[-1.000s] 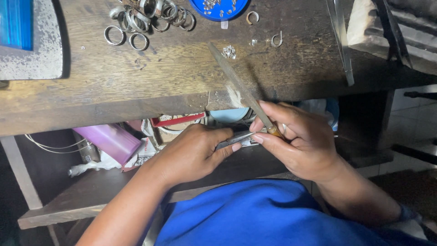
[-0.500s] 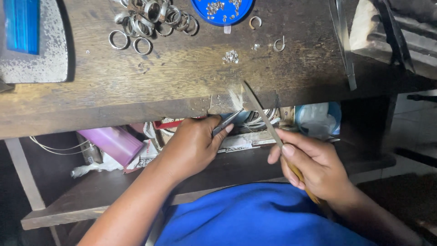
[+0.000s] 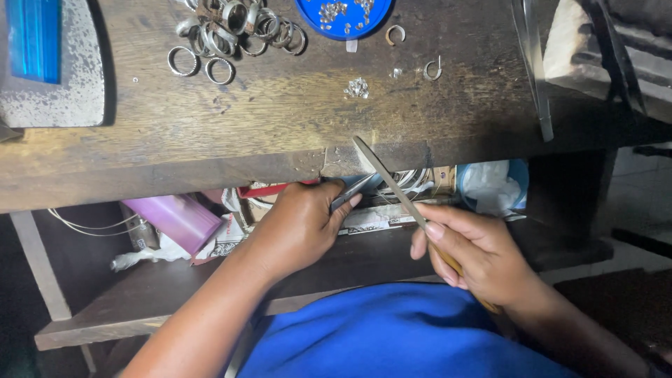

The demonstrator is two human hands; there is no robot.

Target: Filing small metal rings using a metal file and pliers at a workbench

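Head view: left hand (image 3: 297,227) clamps pliers (image 3: 352,192) at the bench (image 3: 210,140) edge; right hand (image 3: 483,255) grips a file (image 3: 388,178) pointing eleven o'clock, filing apparently underway; steady strokes needed.

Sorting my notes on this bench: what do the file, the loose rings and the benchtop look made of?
File: grey metal blade, dull sheen, seemingly a wooden handle in the right hand. Rings: silvery metal, shiny glints. Benchtop: bare worn wood, visible grain and scuffs.
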